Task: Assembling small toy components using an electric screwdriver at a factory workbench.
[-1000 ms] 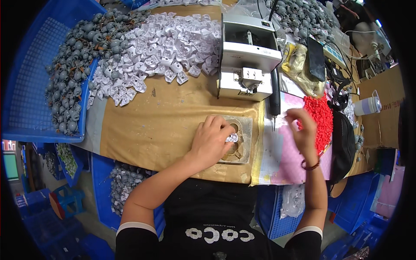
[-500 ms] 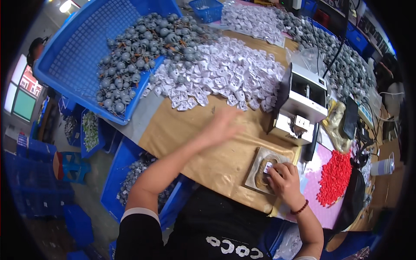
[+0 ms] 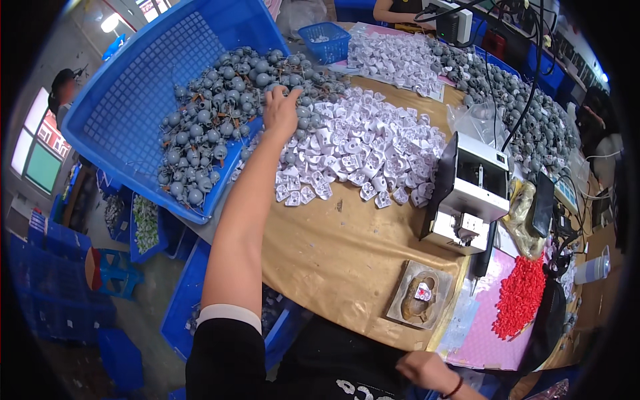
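Note:
My left hand point(image 3: 281, 115) reaches into the pile of grey ball-shaped parts point(image 3: 233, 100) with trailing wires, fingertips apart among the balls, where the pile meets the white plastic pieces point(image 3: 373, 147). No part is clearly gripped by it. At the table's near edge my right hand point(image 3: 427, 370) is curled closed, and what lies inside its fingers is hidden. A square block fixture point(image 3: 400, 313) with an oval hollow rests on the table beyond that hand. One white piece with a red bit point(image 3: 423, 291) sits in the hollow, touched by neither hand.
A large blue crate point(image 3: 133, 100) tips toward the table at the left. A white boxy machine point(image 3: 470, 193) stands right of the white pieces. Small red parts point(image 3: 519, 297) are heaped on a pink sheet. Black cables hang at the upper right. Another person's arm point(image 3: 400, 15) shows at the far edge.
My left hand has moved from over the table up and left onto the grey balls. My right hand has left the fixture and drawn back to the near edge. The view has shifted.

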The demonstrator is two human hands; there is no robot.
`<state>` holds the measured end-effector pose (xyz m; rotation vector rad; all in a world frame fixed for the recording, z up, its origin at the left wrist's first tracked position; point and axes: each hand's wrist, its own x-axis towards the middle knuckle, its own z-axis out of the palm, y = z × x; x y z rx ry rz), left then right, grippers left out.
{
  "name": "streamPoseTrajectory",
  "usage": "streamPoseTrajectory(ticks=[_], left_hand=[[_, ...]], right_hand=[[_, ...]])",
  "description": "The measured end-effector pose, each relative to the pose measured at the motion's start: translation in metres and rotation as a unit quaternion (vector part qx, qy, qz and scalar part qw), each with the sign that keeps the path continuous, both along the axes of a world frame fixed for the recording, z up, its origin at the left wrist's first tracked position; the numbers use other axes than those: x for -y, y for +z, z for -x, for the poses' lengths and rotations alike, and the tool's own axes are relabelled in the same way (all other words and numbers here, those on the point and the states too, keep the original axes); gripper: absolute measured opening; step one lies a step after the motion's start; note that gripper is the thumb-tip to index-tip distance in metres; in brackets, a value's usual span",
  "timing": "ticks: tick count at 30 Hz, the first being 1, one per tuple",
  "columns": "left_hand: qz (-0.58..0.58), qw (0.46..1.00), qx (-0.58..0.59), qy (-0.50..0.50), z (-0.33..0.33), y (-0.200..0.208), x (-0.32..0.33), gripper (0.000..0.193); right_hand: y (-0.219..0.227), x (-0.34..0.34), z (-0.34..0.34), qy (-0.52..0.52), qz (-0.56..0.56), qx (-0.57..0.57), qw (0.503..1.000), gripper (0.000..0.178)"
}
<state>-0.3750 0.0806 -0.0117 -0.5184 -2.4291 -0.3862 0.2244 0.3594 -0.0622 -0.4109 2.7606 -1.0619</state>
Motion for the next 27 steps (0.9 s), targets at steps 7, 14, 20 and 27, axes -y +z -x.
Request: streamPoseTrajectory(ticks=[7,14,20,27], left_hand=[[0.069,0.997,0.018,-0.008,0.017,0.007,0.008,0.015],[0.089,0.994,0.063,0.027,0.005,0.025,0.014,0.053],[0.097,0.994,0.057,0.005,0.015,0.016,0.005,0.025],[-0.064,0.984,0.060,-0.154,-0.017,0.027,-0.008,0.013]], right_hand=[[-0.058,0.018,-0.052,0.078,-0.170,0.054,0.981,0.032],[-0.077,0.008,-0.070,0.077,-0.233,0.089,0.965,0.031],[-0.089,0.002,-0.076,0.086,-0.219,0.106,0.966,0.031],[-0.100,-0.007,-0.084,0.100,-0.172,0.074,0.977,0.031]])
